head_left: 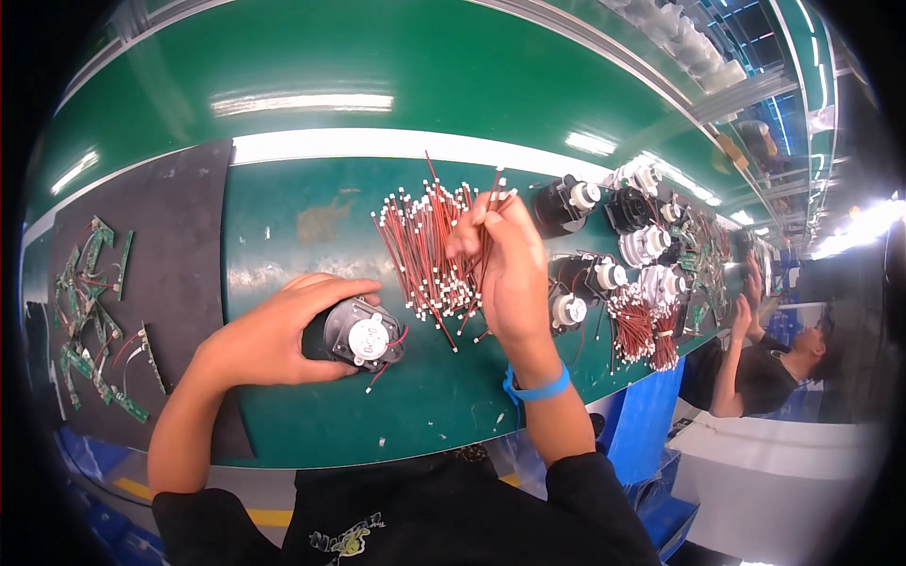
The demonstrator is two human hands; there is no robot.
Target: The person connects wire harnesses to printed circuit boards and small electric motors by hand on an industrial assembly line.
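My left hand [269,332] is wrapped round a dark grey round housing with a white motor-like disc [368,338] on top. Short red and dark leads stick out from its side, and the housing stands on the green bench. Over a loose pile of red and dark wire leads [415,241] with small white connectors, my right hand [508,259] is closed in a pinch. A connector-tipped wire lead [498,179] rises above its fingers. A blue band [543,385] circles my right wrist.
On the right stand several black and white housings [566,203], with bundled wire leads [642,330] in front. Green circuit boards [90,321] lie on a dark mat [189,283] at left. Another person [764,368] works farther along the bench, to the right.
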